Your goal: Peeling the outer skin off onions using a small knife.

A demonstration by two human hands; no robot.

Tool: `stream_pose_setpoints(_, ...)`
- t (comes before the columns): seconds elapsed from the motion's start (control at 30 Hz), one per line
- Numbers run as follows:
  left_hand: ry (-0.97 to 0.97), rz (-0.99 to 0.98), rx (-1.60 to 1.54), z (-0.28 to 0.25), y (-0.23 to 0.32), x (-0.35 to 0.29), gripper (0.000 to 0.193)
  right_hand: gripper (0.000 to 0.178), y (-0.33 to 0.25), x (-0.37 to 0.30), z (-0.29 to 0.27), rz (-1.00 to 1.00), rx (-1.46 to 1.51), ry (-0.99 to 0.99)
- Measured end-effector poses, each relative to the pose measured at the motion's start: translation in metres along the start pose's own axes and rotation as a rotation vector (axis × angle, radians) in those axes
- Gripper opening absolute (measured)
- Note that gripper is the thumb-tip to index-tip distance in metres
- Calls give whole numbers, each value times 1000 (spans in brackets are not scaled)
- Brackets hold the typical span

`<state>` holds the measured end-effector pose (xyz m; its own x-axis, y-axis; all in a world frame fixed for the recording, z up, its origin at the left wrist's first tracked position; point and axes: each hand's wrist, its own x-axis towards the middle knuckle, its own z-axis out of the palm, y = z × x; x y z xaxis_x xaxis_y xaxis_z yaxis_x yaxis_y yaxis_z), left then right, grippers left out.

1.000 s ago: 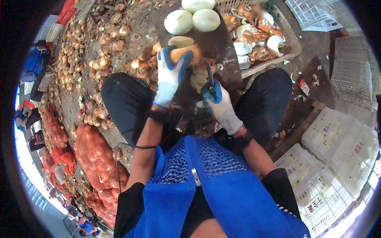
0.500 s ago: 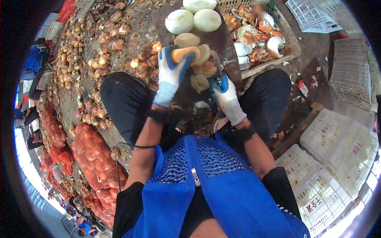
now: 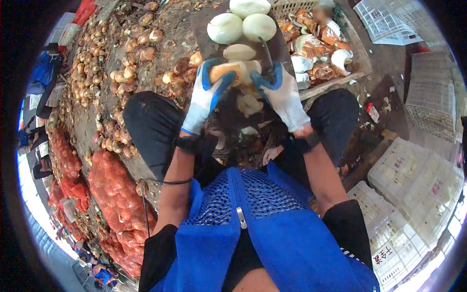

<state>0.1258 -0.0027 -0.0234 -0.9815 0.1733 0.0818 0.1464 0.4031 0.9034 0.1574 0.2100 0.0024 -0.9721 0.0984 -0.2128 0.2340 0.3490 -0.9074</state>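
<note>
My left hand, in a white glove with blue fingers, grips an onion with brown skin over a dark board. My right hand, gloved alike, closes around a knife whose thin dark blade points away from me. Its thumb and fingers are at the pale right end of the onion; the knife's handle is hidden in the glove. Beyond the hands lies a pale, flattened onion piece. Large peeled white onions sit together at the board's far end. Peel scraps lie nearer me.
Right of the board stands a crate filled with brown peels and white scraps. Loose onions cover the ground at left, with red mesh sacks of onions nearer. White plastic crates stand at right. My knees flank the board.
My right hand has moved up and inward to the onion, and the knife blade now points away from me. My left hand still holds the onion, slightly lower.
</note>
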Motion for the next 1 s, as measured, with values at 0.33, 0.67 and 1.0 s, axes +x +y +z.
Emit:
stream_pose_setpoints(0.33,267,97,219,22,23,-18,86,39,18,12,19,-94,-104,54)
stream_pose_setpoints(0.67,199,-97,-187,19,21,-6,57,33,41,10,-5,62,196,4)
stream_pose_setpoints(1.0,35,-170,-711,29,23,-7,37,25,39,15,-68,247,263,35)
